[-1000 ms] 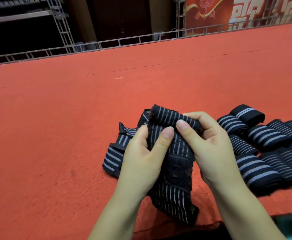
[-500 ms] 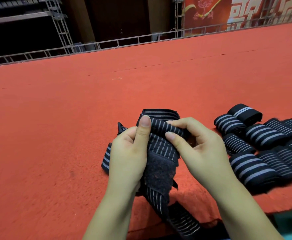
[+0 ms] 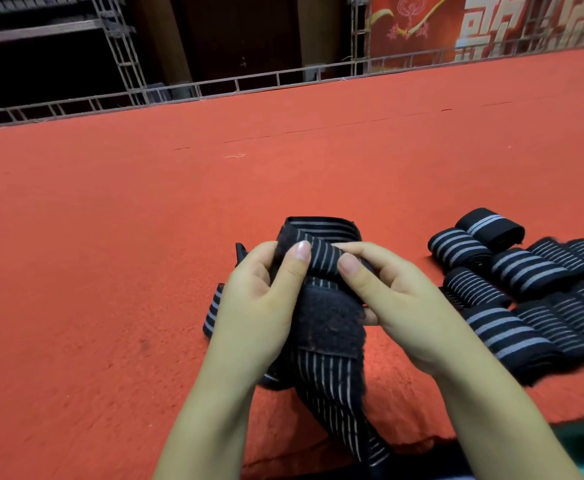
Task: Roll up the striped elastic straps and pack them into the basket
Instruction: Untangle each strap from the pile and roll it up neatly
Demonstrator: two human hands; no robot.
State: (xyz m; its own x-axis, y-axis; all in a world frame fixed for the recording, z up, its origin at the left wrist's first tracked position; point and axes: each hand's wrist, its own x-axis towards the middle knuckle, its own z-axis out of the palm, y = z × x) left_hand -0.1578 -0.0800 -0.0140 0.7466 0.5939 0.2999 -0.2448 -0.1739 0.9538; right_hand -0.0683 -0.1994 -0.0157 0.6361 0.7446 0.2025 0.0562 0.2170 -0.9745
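Observation:
A black elastic strap with thin grey stripes (image 3: 321, 341) is held over the red felt surface (image 3: 110, 271) near its front edge. My left hand (image 3: 259, 306) grips its rolled top from the left, thumb pressed on the roll. My right hand (image 3: 391, 299) pinches the same roll from the right. A fuzzy black fastening patch faces me below the roll, and the loose tail hangs down past the table's edge. More unrolled strap lies under and behind my hands. Several rolled straps (image 3: 526, 292) lie in a cluster at the right. No basket is in view.
The red felt stretches far back and to the left. A metal truss rail (image 3: 214, 88) runs along its far edge, with dark shelving behind at the left and a red banner (image 3: 491, 26) at the back right.
Both hands have turned the top of the strap further, so the roll is tighter. The fuzzy patch has come up closer to the roll, and the tail hangs lower past the edge.

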